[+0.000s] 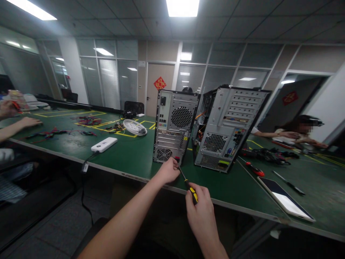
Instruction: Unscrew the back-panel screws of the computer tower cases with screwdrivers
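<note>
My right hand [201,207] is wrapped round the black-and-yellow handle of a screwdriver [193,192], whose shaft slants up and left. Its tip reaches the fingers of my left hand [169,170], which are pinched together at the lower back of a computer case [172,136]. What they pinch is hidden. This case stands upright with its rear panel and fan grilles facing me, and a small red part shows just above my left fingertips. Close on its right stands a second computer case [223,129], its side partly open with wires showing.
A white power bank [104,144] with a cable lies left, near a white round basket [134,127] and loose wires [87,120]. On the right are a red-and-black screwdriver [254,169], a phone [285,199] and a pen-like tool [289,182]. Other people's hands [30,122] rest at both sides.
</note>
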`<state>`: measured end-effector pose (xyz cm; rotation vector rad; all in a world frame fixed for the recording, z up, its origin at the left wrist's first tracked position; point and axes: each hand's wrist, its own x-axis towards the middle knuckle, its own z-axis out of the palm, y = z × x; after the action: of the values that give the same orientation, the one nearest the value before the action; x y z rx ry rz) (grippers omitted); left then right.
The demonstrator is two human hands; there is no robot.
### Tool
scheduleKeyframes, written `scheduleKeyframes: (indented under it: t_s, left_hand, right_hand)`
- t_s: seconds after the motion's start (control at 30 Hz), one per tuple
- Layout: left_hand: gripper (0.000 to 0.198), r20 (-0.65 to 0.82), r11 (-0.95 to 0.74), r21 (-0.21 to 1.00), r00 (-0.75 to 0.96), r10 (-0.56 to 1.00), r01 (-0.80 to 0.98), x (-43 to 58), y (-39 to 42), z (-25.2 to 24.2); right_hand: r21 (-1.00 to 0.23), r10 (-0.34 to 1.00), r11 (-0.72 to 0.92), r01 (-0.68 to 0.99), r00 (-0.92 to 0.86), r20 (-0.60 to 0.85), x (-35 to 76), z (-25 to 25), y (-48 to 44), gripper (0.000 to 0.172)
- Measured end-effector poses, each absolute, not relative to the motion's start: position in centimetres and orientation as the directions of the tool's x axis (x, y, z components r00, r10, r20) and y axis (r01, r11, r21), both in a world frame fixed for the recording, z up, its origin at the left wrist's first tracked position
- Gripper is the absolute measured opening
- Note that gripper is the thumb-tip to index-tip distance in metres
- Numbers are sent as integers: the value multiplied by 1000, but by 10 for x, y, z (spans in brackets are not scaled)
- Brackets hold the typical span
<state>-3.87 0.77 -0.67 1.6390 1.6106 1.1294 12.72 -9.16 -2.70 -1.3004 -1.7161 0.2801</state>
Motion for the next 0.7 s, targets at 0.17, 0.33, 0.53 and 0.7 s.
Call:
scheduleKeyframes:
  t_s: [0.17,0.33,0.53,0.7]
  left_hand:
    - [34,211,-144,837,-69,975,528,-39,4,-8]
    - [35,205,-152,828,-39,978,540,-37,1,-8]
    - [35,204,-144,834,-55,977,533,-37,1,-7]
    - [35,208,-143,843,-71,975,518,-40,2,-8]
  right_hand:
    - [-642,836,432,633,-14,549,127,-29,-91,31]
    - [-638,831,439,633,-15,557,128,-30,-92,31]
    - [-644,839,432,632,-20,544,128,-29,-90,32]
    - [-642,834,442,626,-23,552,126,-30,-90,33]
